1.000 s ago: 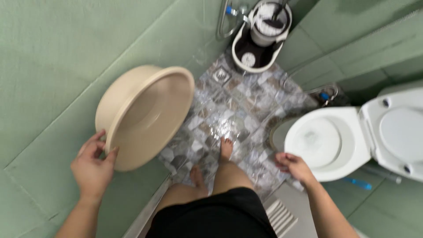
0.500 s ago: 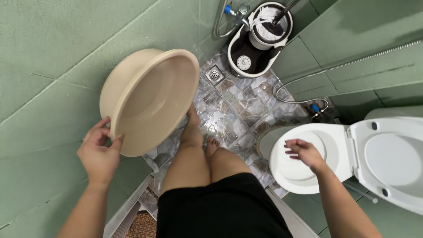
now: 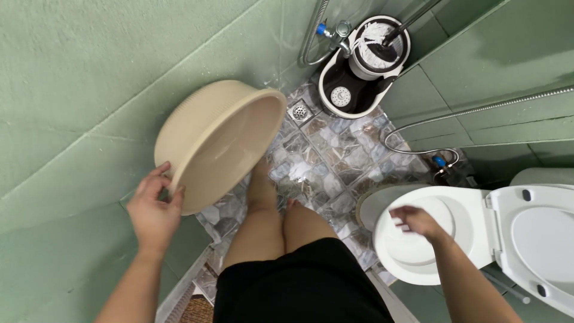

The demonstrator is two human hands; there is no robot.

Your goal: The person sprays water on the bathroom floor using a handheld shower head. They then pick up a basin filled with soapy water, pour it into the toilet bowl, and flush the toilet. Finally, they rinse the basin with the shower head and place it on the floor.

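One left hand (image 3: 154,214) grips the tilted beige basin (image 3: 218,140) by its rim.

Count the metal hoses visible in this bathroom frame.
2: one metal hose hangs by the blue-handled tap above the mop bucket; another hose runs along the right wall, looping beside the toilet.

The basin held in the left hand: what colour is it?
The basin is plain beige, without pattern, shown best in the head view.

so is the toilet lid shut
No, the toilet lid is flipped up and back, leaving the white bowl open under the right hand.
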